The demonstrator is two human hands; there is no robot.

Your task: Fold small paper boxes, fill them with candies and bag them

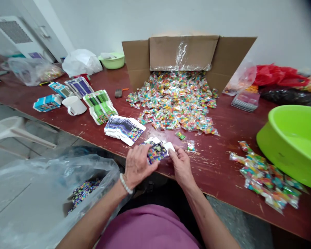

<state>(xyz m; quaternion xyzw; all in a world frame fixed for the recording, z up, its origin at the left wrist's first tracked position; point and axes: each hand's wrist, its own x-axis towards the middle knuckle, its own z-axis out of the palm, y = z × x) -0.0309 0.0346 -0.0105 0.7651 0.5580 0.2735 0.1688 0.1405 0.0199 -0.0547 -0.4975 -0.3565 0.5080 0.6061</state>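
- Left hand grips the printed carton, apparently to steady it.
- Right hand pinches its white flap, perhaps for control.
- Carton stack lies near, beyond left hand, likely for easy reach.

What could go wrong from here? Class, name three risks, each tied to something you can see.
The small purple box, held by the left hand and right hand at the table's front edge, might slip off.
The white mug, standing close beside the green printed cartons, could get knocked over.
The loose packets beside the green tub lie near the edge and may fall.
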